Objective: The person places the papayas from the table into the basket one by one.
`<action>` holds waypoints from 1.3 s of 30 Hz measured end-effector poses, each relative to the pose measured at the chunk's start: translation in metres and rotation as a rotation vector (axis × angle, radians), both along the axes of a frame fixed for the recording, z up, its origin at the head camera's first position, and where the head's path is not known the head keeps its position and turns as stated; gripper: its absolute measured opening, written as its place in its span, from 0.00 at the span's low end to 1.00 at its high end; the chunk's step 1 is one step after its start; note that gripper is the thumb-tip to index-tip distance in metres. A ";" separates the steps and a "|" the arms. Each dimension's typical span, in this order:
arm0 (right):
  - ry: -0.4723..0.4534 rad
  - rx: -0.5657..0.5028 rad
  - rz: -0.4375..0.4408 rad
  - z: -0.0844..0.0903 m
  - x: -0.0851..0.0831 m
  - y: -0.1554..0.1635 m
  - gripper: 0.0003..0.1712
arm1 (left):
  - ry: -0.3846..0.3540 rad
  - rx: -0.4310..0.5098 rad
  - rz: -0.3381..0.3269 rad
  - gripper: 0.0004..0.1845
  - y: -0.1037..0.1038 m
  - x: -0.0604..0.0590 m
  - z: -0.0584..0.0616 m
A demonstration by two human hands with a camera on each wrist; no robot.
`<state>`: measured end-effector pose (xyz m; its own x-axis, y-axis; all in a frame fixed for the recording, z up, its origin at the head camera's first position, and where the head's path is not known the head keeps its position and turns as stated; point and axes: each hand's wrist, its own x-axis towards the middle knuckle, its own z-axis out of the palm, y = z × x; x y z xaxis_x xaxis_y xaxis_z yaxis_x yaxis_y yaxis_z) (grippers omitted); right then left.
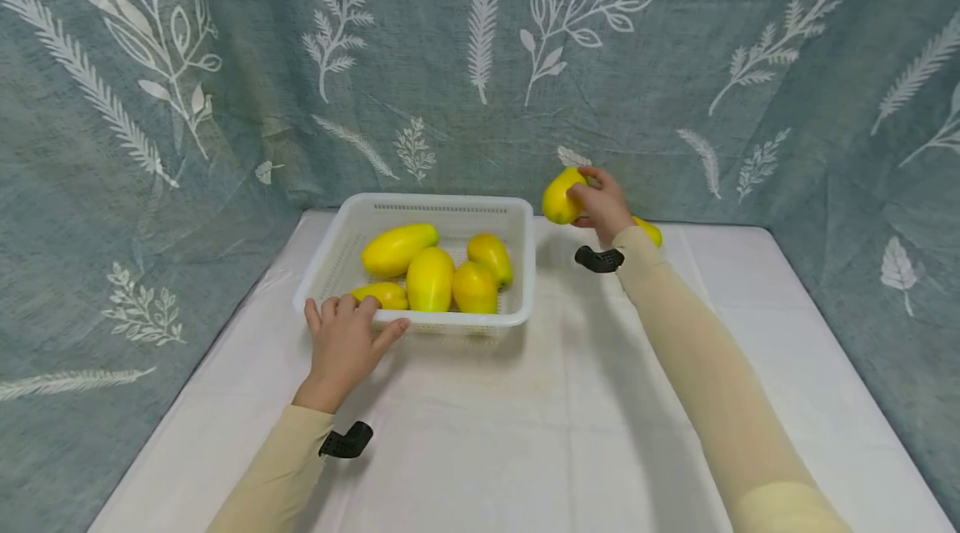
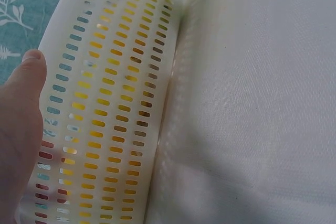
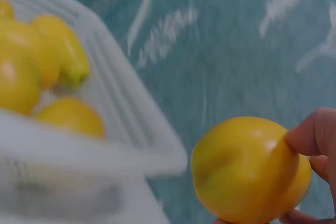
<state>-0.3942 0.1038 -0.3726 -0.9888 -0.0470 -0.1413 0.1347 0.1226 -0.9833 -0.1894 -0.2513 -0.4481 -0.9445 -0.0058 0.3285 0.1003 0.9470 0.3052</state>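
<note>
My right hand (image 1: 602, 203) grips a yellow mango (image 1: 562, 196) in the air, just right of the white plastic basket (image 1: 525, 266). In the right wrist view, thumb and fingers wrap one side of this mango (image 3: 247, 169). My left hand (image 1: 342, 348) holds the basket's front rim near its left corner, fingers hooked over the edge. Its thumb (image 2: 32, 72) lies against the outside of the slotted wall (image 2: 113, 98) in the left wrist view. Several mangoes lie inside the basket, among them a long one (image 1: 399, 250) and an upright-looking one (image 1: 431, 279).
Another mango (image 1: 648, 231) sits on the table behind my right wrist, partly hidden by it. A white cloth (image 1: 480, 433) covers the table. Blue-green curtains (image 1: 435, 57) with white leaf prints stand along the back and both sides.
</note>
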 end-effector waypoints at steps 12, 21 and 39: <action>0.058 -0.047 0.190 0.029 0.022 -0.068 0.33 | -0.009 0.004 0.002 0.30 -0.001 0.000 0.000; -0.017 0.026 0.266 0.006 0.041 -0.113 0.32 | 0.029 0.004 -0.002 0.29 -0.002 0.001 -0.003; -0.087 0.157 0.274 -0.027 0.053 -0.132 0.32 | 0.015 0.015 -0.005 0.31 -0.003 -0.002 -0.005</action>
